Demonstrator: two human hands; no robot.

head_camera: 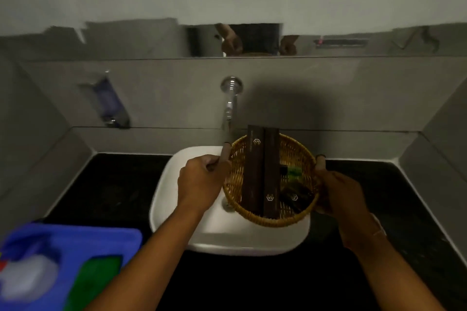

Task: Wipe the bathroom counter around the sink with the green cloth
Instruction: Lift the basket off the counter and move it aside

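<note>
— Green cloth (97,279)? Where is it?
— Bottom left, lying in a blue plastic tray (106,237) at the counter's near edge, beside something pale and blurred. Neither hand touches it.
— And the counter (108,189)?
— Black and glossy, set in a grey-tiled recess. A white sink (177,214) sits in its middle, under a chrome tap (230,101) coming out of the back wall.
— What are the hands doing?
— Both are closed on a round wicker basket (236,184), held above the right side of the sink. The left hand (199,184) is clamped on its left rim, the right hand (336,192) on its right rim.
— Anything in the basket?
— Two long dark boxes (262,171) upright against the rim, a smaller dark packet (297,197), and a little green item (294,171).
— Anything else around?
— A wall-mounted dispenser (111,101) at the left, blurred, and a mirror strip (151,40) above the tiles.
</note>
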